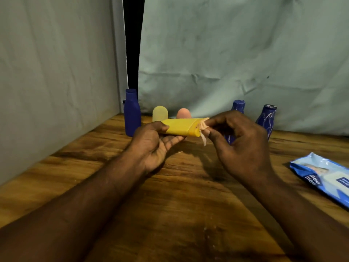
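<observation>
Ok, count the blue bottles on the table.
3. The left bottle stands by the back corner; the middle bottle is partly hidden behind the right hand; the right bottle stands beside it. Hands may hide more.

dim, warm light, perhaps from overhead. soft shadows pool on the wooden table (188,195) at 6 o'clock. faint sheen on the blue pack (321,176) at 4 o'clock. the yellow tube (181,126) looks soft-edged; wide-angle bending toward the 9 and 3 o'clock edges.

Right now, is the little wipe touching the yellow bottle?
Touching. The head view shows the wipe pinched by the right hand and pressed against the yellow bottle at its end, with no gap.
</observation>
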